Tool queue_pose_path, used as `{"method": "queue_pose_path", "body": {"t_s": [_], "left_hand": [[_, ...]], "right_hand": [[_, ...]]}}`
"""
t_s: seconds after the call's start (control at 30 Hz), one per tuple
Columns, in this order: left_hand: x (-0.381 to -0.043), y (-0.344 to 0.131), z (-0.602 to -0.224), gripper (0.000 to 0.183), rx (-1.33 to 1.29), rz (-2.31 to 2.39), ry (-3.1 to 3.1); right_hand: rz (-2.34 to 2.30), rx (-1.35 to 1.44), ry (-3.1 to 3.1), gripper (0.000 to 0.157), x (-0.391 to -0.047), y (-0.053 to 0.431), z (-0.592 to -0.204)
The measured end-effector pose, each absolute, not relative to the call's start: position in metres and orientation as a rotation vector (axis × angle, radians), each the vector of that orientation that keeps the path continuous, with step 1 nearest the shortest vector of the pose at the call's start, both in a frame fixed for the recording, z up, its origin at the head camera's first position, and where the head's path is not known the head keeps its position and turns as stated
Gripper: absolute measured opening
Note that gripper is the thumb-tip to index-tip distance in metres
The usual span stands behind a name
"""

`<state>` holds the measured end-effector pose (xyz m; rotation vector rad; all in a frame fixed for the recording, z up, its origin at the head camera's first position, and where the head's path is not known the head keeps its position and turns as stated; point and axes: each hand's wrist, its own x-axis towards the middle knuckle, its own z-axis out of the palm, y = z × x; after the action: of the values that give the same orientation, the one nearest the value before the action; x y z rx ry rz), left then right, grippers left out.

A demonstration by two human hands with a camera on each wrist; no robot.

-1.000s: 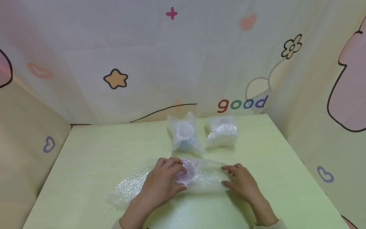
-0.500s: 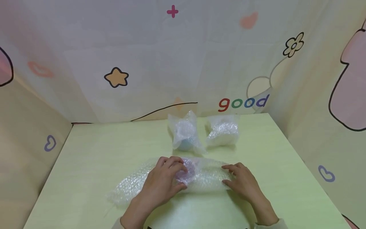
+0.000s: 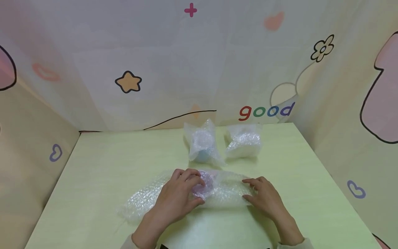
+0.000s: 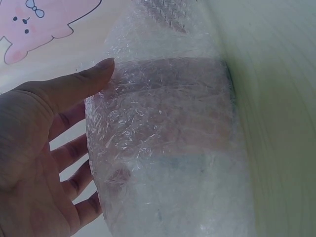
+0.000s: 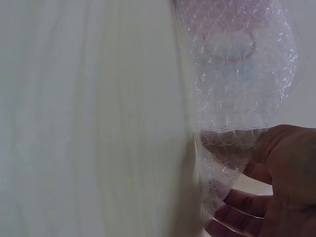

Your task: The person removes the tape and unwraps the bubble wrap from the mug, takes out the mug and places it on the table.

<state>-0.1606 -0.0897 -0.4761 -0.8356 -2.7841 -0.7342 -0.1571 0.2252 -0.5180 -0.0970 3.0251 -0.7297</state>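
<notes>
A long piece of clear bubble wrap (image 3: 231, 195) lies across the front of the table around a rounded pinkish-purple object (image 3: 207, 185), whose kind is blurred by the wrap. My left hand (image 3: 178, 193) grips this object through the plastic. In the left wrist view its thumb (image 4: 94, 76) lies along the near side and the other fingers are behind. My right hand (image 3: 264, 195) holds the wrap's right end between thumb and fingers. The right wrist view shows the thumb (image 5: 229, 145) through the bubble film (image 5: 232, 94).
Behind the hands stand two more bubble-wrapped bundles: one with something bluish inside (image 3: 203, 145) and a whitish one (image 3: 244, 141) to its right. The loose left end of the wrap (image 3: 141, 204) spreads over the pale table (image 3: 102, 166). Printed curtains (image 3: 161, 69) enclose the table.
The head view has tilted slightly, shifting the scene a little. Both hands keep their places on the wrap.
</notes>
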Motion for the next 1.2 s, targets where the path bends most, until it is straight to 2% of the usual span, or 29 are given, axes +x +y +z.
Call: {"method": "queue_pose_path", "body": {"t_s": [1.2], "left_hand": [[-0.1620, -0.0894, -0.4749, 0.039, -0.824, -0.713, -2.789]], "right_hand": [[-0.745, -0.115, 3.029, 0.046, -0.1567, 0.2259, -0.5168]]}}
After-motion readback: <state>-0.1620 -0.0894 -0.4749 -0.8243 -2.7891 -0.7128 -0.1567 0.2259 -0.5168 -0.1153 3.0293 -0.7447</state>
